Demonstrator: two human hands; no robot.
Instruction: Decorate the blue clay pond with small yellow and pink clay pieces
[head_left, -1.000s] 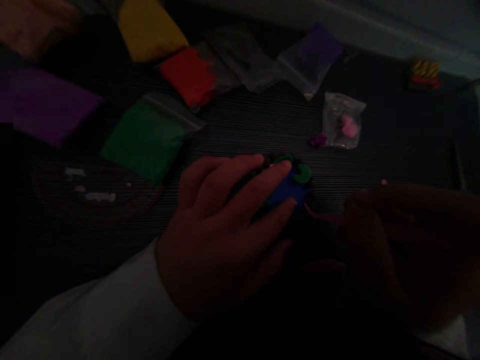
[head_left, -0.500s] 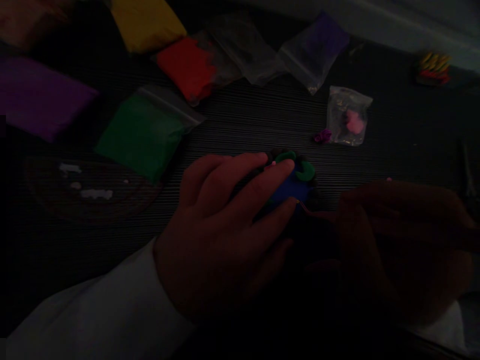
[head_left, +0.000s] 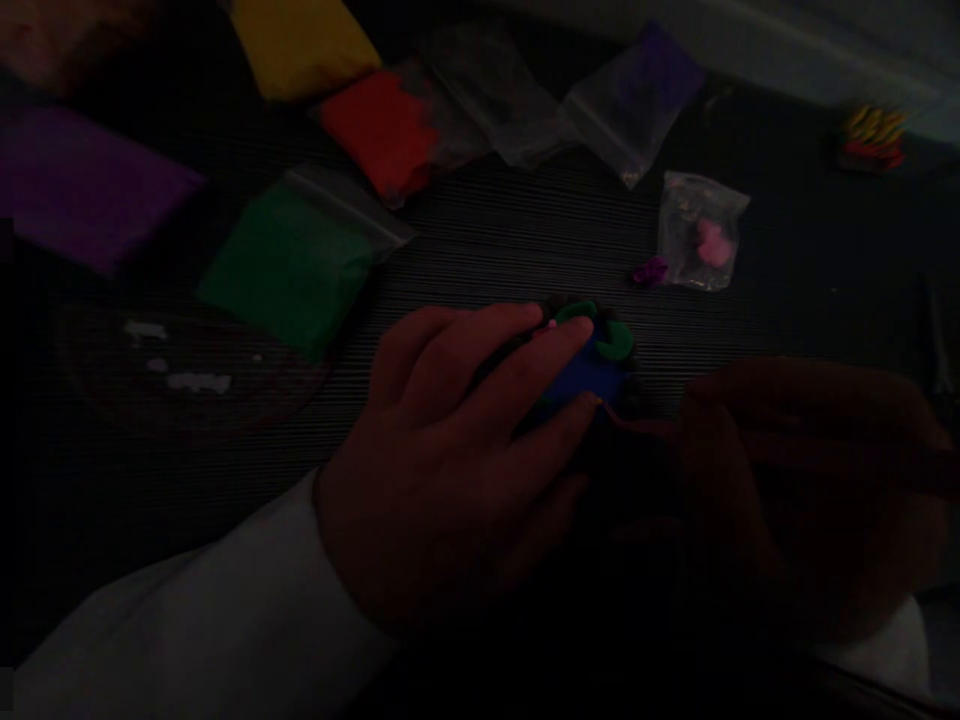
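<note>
A small modelling-clay piece lies in the middle of the table: a blue clay base [head_left: 589,375] ringed with dark lumps. On it are notched green clay leaves [head_left: 615,342] and a tiny pink bit [head_left: 552,325]. Over its left side rests my left hand [head_left: 442,440], palm down, fingers stretched and apart, covering part of the blue. My right hand [head_left: 825,500] is closed pen-like around a thin pinkish modelling tool [head_left: 651,427]. The tool's fine tip meets the base's edge beside my left index fingertip. The light is very dim, so the lower middle is nearly black.
Bags of green [head_left: 292,265], purple [head_left: 90,190], red [head_left: 386,135] and yellow clay [head_left: 300,45] lie left and behind. A small bag with pink clay [head_left: 712,243] sits near a purple clay twist [head_left: 649,271]. A clear protractor-shaped sheet [head_left: 199,410] is at left.
The whole view has shifted slightly, with things sitting a little further right. Both hands and the tool keep nearly the same pose at the clay piece.
</note>
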